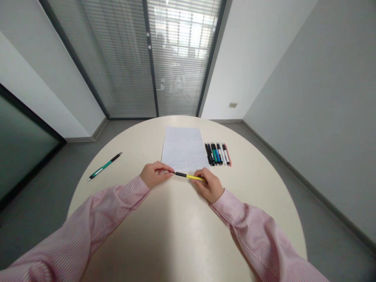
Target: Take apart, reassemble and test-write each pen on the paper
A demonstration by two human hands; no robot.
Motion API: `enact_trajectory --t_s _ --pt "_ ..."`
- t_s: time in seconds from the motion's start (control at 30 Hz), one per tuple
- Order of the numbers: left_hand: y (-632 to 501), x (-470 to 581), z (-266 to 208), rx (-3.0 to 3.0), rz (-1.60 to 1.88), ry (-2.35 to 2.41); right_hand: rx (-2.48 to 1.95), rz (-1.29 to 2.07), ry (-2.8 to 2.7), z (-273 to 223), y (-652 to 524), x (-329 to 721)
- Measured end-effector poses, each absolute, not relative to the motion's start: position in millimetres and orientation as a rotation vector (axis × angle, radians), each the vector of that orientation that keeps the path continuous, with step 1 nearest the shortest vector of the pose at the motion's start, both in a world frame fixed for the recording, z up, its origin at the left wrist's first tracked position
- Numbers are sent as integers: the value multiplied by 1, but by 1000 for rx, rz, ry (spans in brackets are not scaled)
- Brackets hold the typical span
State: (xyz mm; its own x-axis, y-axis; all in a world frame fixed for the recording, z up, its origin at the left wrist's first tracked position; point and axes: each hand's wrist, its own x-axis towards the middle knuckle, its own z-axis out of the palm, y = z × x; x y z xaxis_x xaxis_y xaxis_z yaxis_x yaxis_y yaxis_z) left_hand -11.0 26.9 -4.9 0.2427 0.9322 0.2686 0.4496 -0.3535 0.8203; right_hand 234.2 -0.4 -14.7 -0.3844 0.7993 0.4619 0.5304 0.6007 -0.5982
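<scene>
A yellow pen [190, 177] with a black grip is held between my two hands, just in front of a ruled sheet of paper [185, 145]. My left hand [155, 174] pinches its thin tip end between thumb and fingers. The yellow barrel at the other end is gripped by my right hand [210, 185], whose fingers hide part of it. Lying apart on the left side of the table is a green and black pen [105, 166]. Right of the paper, several pens [217, 154] in black, green, blue, white and pink lie side by side in a row.
Everything lies on a round cream table [182, 235]. Beyond its far edge stands a glass partition with blinds [123, 58]. A grey wall [323, 98] runs along the right, with a small wall socket [233, 105] on the far wall. The dark floor [264, 145] surrounds the table.
</scene>
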Motion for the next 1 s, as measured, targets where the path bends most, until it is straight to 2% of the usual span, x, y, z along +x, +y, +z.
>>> enact_trajectory --t_s 1.0 --pt "29 -13 -8 1944 1089 1223 -1165 579 -2010 -17 -1 234"
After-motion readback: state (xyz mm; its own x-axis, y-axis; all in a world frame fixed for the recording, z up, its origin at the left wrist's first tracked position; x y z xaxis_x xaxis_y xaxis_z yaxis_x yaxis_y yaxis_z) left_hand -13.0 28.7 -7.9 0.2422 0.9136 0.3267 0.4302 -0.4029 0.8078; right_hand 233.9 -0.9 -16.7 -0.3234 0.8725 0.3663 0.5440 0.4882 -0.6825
